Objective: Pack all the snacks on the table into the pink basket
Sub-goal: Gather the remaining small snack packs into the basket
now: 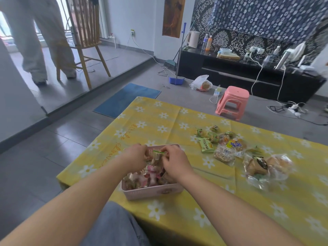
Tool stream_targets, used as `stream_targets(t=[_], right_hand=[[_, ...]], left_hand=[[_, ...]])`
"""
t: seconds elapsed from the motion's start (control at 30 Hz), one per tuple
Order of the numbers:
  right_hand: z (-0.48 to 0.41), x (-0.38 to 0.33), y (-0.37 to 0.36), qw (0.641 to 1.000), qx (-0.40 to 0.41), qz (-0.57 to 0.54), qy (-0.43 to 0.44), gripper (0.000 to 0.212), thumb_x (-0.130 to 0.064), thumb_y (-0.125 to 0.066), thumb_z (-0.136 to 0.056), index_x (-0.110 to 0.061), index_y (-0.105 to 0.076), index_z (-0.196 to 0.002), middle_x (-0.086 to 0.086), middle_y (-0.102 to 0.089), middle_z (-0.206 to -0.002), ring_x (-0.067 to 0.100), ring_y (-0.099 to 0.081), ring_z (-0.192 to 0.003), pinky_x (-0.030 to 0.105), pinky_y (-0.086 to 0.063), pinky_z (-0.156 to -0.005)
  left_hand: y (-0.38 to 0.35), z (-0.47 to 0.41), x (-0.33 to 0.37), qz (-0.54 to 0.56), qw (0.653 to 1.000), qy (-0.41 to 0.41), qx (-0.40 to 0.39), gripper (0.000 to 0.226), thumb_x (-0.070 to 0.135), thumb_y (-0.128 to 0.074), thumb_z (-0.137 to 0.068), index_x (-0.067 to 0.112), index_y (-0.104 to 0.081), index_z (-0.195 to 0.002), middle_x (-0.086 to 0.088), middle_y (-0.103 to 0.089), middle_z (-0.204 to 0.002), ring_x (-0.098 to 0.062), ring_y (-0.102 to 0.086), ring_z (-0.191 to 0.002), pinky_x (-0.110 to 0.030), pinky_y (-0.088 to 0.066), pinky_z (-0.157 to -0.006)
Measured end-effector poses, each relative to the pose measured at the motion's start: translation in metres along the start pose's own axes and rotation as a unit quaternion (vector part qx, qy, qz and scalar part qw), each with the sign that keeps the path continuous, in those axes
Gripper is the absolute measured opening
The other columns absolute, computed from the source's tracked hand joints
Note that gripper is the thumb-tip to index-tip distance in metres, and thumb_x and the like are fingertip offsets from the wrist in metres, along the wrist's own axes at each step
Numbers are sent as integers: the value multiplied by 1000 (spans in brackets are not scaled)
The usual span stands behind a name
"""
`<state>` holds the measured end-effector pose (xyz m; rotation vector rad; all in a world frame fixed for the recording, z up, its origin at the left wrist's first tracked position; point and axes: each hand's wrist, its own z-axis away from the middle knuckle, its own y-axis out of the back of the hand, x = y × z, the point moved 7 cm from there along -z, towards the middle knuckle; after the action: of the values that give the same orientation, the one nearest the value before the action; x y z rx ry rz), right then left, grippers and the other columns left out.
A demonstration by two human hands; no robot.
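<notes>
Head view shows the rectangular pink plastic basket (152, 191) on the yellow-clothed counter (159, 118) already heaped, left hand (135, 157) and right hand (174, 161) each in a pinching grip on a clear green-edged snack packet (158, 155) above it, while roughly a dozen wrapped snacks (230, 148) lie unpacked nearby.

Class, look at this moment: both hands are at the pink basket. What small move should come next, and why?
Probably let go of the clear packet so it drops into the pink basket: both the left hand and right hand hold it over the snacks already inside, while loose snacks wait to the right.
</notes>
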<state>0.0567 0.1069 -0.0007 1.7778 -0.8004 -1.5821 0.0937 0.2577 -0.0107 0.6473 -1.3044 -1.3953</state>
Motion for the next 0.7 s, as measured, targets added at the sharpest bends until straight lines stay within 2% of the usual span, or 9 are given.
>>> stream_targets(t=[0.07, 0.17, 0.27, 0.33, 0.43, 0.5, 0.57, 0.63, 0.7], right_hand=[[-1, 10, 5, 1000, 12, 12, -17, 30, -11, -50, -96, -16, -62, -122, 1, -56, -121, 19, -56, -110, 32, -46, -95], [2, 26, 13, 999, 22, 32, -32, 36, -4, -48, -92, -15, -62, -123, 2, -57, -124, 21, -54, -114, 34, -45, -96], [3, 38, 19, 996, 22, 89, -19, 36, -7, -47, -91, -17, -62, -121, 1, -60, -121, 23, -51, -115, 39, -44, -98], [3, 44, 22, 993, 15, 119, -11, 34, -11, -46, -91, -20, -63, -120, 1, -61, -121, 24, -50, -115, 40, -42, -99], [3, 49, 23, 990, 8, 142, 2, 31, -22, -47, -92, -24, -62, -120, -2, -61, -121, 23, -48, -117, 40, -41, -96], [4, 43, 15, 982, -21, 180, 50, 36, -36, -51, -90, -29, -59, -125, -7, -60, -126, 22, -45, -123, 41, -35, -96], [5, 37, -2, 971, -76, 214, 70, 48, -47, -54, -87, -31, -52, -132, -7, -59, -132, 22, -39, -130, 46, -28, -99], [3, 36, -14, 971, -94, 217, 45, 49, -47, -58, -86, -30, -49, -131, -4, -60, -129, 24, -40, -129, 50, -25, -101], [0, 35, -15, 975, -85, 203, 21, 41, -40, -59, -87, -30, -51, -126, -3, -62, -122, 25, -42, -125, 53, -24, -103]], left_hand=[[-2, -3, 2, 13, 1000, -3, 11, 41, 22, -58, -89, 24, -52, -129, -4, -52, -120, -23, -58, -98, -39, -54, -84], [-12, -6, 8, 12, 999, -18, 37, 58, 40, -60, -88, 26, -42, -142, -4, -51, -123, -23, -59, -96, -37, -52, -76], [-21, -13, 14, 81, 994, -11, 73, 64, 53, -61, -84, 29, -44, -140, -1, -53, -120, -20, -59, -98, -36, -52, -79], [-29, -19, 21, 106, 993, -19, 58, 56, 54, -62, -82, 33, -53, -133, 0, -51, -123, -16, -60, -93, -33, -51, -81], [-40, -25, 29, 138, 989, -50, 23, 34, 44, -60, -86, 43, -61, -120, 3, -41, -122, -8, -58, -81, -28, -46, -81], [-39, -29, 31, 184, 981, -55, 32, 28, 34, -56, -86, 44, -66, -110, 3, -44, -125, -11, -57, -93, -29, -45, -89], [-39, -34, 30, 206, 977, -43, 28, 33, 23, -51, -88, 32, -71, -112, 0, -48, -135, -17, -55, -111, -27, -41, -97], [-43, -35, 29, 176, 983, -45, -3, 38, 18, -48, -89, 21, -70, -119, -3, -44, -146, -20, -47, -127, -27, -34, -105], [-46, -30, 29, 101, 991, -79, -37, 43, 26, -46, -89, 23, -63, -129, -1, -33, -155, -23, -42, -133, -34, -31, -111]])
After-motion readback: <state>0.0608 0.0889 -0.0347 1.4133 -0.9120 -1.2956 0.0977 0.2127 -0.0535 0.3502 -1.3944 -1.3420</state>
